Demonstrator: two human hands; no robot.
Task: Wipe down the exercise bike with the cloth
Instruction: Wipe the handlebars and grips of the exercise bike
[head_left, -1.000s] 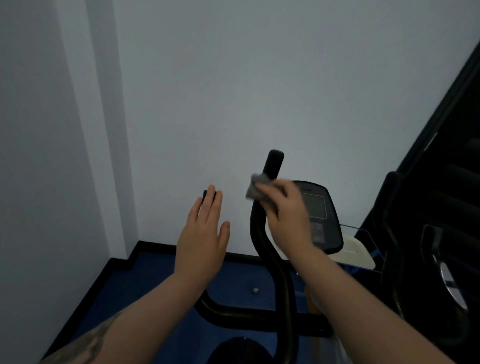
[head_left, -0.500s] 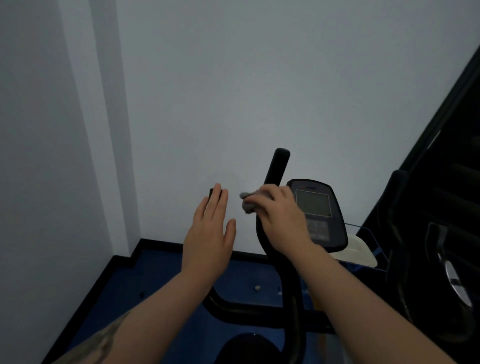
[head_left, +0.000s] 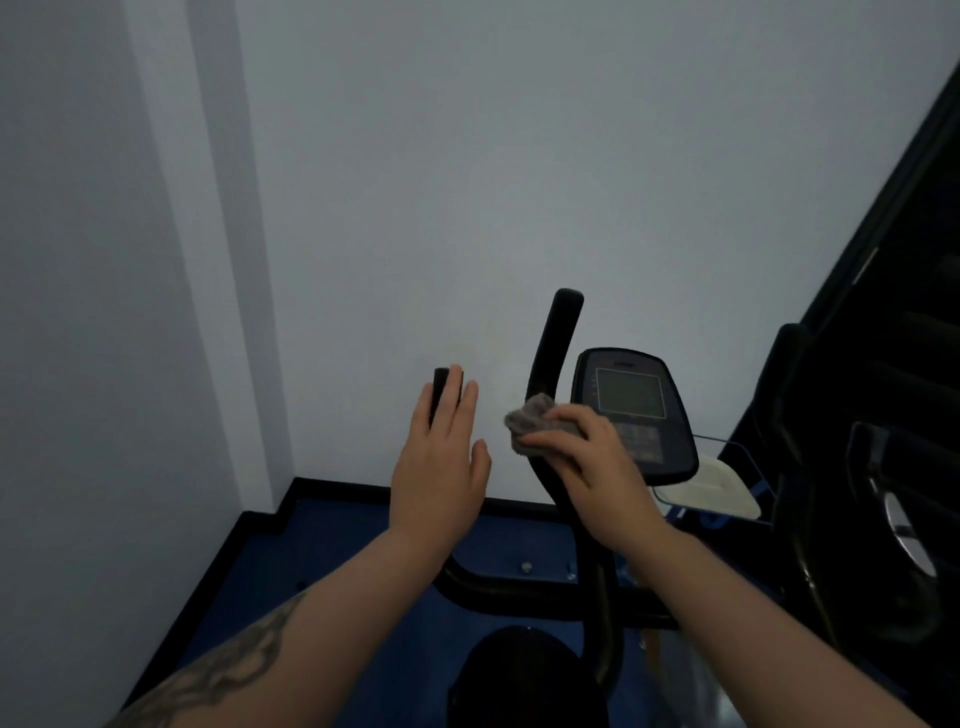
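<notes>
The black exercise bike stands in front of me, its right handlebar (head_left: 558, 338) rising upright and its console (head_left: 631, 400) just to the right. My right hand (head_left: 597, 467) grips a small grey cloth (head_left: 530, 423) and presses it around the middle of that handlebar. My left hand (head_left: 441, 457) is held flat with fingers together, resting against the left handlebar, whose black tip (head_left: 440, 387) shows above my fingers. The black saddle (head_left: 524, 675) sits at the bottom of the view.
A pale wall is close behind the bike, with a corner column on the left. Blue floor (head_left: 337, 545) with black skirting lies below. Dark gym equipment (head_left: 893, 519) crowds the right side, and a white tray-like object (head_left: 711, 493) sits behind the console.
My right hand has slid the cloth down the right handlebar, leaving more of the bar's top exposed. The left hand has stayed on the left bar; the view has shifted slightly.
</notes>
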